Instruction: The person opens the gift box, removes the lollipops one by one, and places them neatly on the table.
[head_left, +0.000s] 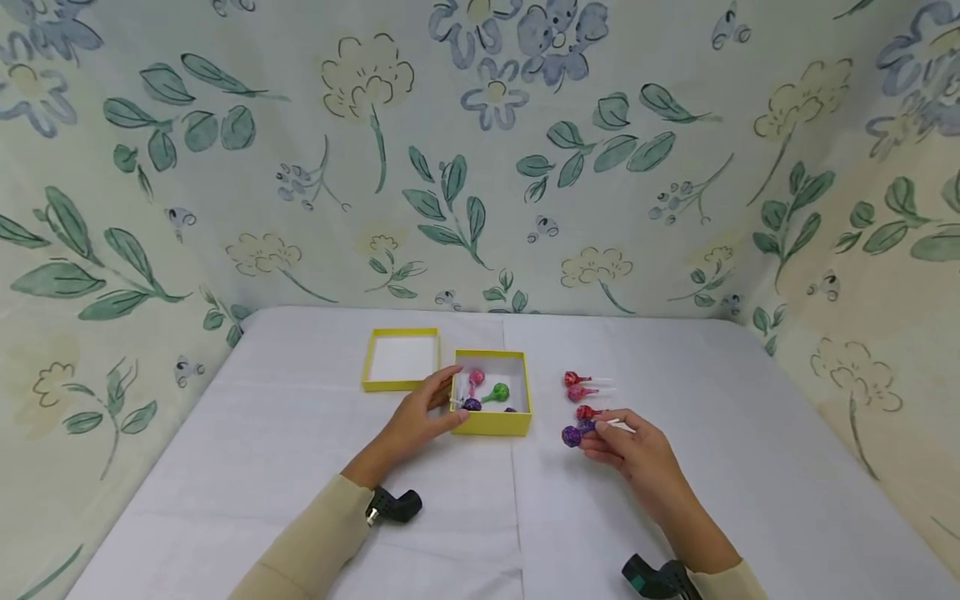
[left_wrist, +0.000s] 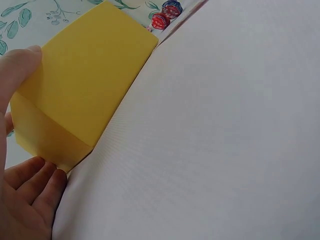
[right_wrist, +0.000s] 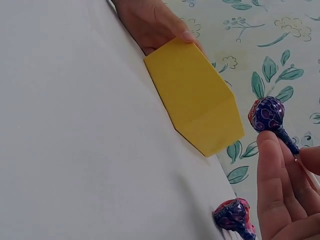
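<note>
My left hand (head_left: 416, 417) grips the left side of an uncovered yellow box (head_left: 491, 424), thumb at its front corner and fingers along its side. Inside the box lie a pink lollipop (head_left: 476, 377), a green lollipop (head_left: 500, 391) and a purple lollipop (head_left: 471, 405); the front wall partly hides another dark one. My right hand (head_left: 637, 454) pinches the stick of a purple-wrapped lollipop (right_wrist: 267, 114), its head pointing left. Beside that hand, several red and pink lollipops (head_left: 577, 392) lie in a column. In the right wrist view, another purple-wrapped lollipop (right_wrist: 232, 214) shows below the held one.
A yellow-rimmed box lid (head_left: 401, 385) with a white inside lies behind and left of the box. White cloth (head_left: 247, 500) covers the table, with a seam running near the box. Floral cloth (head_left: 480, 208) stands behind and at both sides.
</note>
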